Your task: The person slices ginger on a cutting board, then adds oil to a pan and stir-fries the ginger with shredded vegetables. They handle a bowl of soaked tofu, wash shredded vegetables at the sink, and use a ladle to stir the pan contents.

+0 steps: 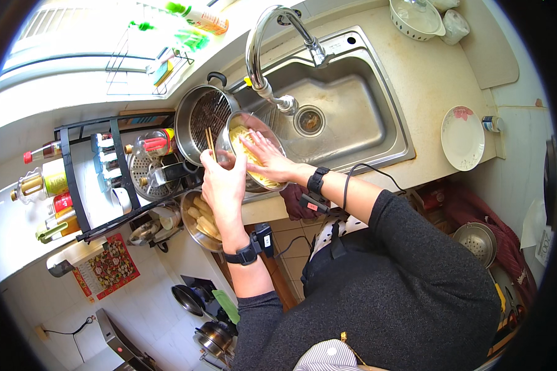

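My left hand grips the near-left rim of a shiny bowl, which is tilted over the left edge of the sink. A pair of wooden chopsticks sticks up from the same hand. Pale yellow shredded food lies in the bowl. My right hand rests on these shreds with its palm down and fingers spread. Just beyond the bowl sits a steel pot with a ribbed interior and black handle. Left of my left wrist, another bowl holds pale yellow peeled pieces.
A chrome faucet arches over the steel sink. On the right counter are a floral plate, a small jar and a white lidded pot. A black rack with bottles stands left. Below hangs a dark red cloth.
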`<action>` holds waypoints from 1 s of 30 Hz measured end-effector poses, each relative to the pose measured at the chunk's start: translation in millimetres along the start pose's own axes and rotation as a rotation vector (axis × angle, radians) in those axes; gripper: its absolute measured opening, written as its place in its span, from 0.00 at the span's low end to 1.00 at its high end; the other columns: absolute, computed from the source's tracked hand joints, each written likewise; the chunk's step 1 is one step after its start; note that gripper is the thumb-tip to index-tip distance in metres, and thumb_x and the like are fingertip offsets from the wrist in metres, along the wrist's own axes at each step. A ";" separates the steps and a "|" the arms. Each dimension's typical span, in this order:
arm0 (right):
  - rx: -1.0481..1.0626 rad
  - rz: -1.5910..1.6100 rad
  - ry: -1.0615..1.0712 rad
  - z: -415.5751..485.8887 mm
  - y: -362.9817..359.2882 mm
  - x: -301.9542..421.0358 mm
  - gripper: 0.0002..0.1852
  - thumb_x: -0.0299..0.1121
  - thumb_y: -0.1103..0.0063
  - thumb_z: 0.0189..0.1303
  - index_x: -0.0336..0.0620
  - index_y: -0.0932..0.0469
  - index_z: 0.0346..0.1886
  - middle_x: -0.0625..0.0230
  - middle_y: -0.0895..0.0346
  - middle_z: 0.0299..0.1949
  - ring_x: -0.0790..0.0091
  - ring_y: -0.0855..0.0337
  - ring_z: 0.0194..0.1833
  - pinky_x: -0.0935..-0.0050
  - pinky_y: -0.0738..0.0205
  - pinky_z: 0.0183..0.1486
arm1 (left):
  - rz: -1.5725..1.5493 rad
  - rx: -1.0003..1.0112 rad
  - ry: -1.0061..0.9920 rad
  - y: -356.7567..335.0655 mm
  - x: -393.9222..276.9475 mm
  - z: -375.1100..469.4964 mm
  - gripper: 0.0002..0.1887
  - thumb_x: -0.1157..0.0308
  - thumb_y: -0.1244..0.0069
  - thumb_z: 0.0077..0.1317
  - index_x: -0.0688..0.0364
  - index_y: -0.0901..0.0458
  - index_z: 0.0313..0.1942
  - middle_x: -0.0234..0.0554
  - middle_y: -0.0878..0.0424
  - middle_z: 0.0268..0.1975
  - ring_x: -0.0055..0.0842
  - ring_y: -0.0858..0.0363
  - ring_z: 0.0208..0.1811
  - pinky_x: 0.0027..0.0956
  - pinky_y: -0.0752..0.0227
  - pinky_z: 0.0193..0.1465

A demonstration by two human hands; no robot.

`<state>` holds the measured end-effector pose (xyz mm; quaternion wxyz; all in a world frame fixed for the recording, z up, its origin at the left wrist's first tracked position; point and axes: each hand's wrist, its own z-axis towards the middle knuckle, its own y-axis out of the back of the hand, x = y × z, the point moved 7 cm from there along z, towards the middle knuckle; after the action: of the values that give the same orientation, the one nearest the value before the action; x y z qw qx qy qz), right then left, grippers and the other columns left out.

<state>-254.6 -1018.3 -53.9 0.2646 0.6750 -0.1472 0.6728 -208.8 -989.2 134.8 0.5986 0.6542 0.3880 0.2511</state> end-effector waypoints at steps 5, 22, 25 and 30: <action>0.004 0.014 0.007 1.3 -1.4 -0.8 0.44 0.64 0.59 0.67 0.52 0.59 0.78 0.46 0.74 0.78 0.48 0.77 0.78 0.51 0.75 0.76 | 0.014 -0.008 -0.026 2.0 -6.4 -0.8 0.41 0.44 0.44 0.56 0.62 0.37 0.62 0.52 0.14 0.44 0.46 0.17 0.49 0.44 0.28 0.54; -0.006 0.046 0.006 4.8 3.0 4.0 0.45 0.64 0.59 0.67 0.49 0.59 0.78 0.47 0.74 0.78 0.50 0.77 0.78 0.51 0.77 0.76 | 0.069 -0.025 -0.064 1.7 -14.8 5.2 0.44 0.41 0.45 0.57 0.64 0.40 0.62 0.64 0.17 0.46 0.54 0.19 0.49 0.48 0.28 0.53; 0.002 0.042 -0.006 4.9 2.4 1.3 0.45 0.64 0.59 0.67 0.49 0.59 0.78 0.47 0.74 0.78 0.50 0.77 0.78 0.51 0.77 0.76 | 0.054 -0.013 -0.057 1.3 -15.7 5.3 0.44 0.40 0.45 0.57 0.64 0.41 0.63 0.62 0.17 0.45 0.53 0.19 0.49 0.48 0.28 0.53; -0.003 0.035 -0.002 4.8 1.8 -2.3 0.45 0.64 0.59 0.67 0.48 0.58 0.78 0.47 0.74 0.78 0.50 0.77 0.78 0.52 0.77 0.76 | 0.046 -0.005 -0.060 0.4 -17.7 5.1 0.45 0.41 0.44 0.56 0.65 0.42 0.63 0.60 0.16 0.45 0.52 0.18 0.49 0.47 0.28 0.53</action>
<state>-251.7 -1022.8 -55.6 0.2536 0.6724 -0.1602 0.6767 -214.8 -1006.5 136.8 0.6058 0.6688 0.3539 0.2462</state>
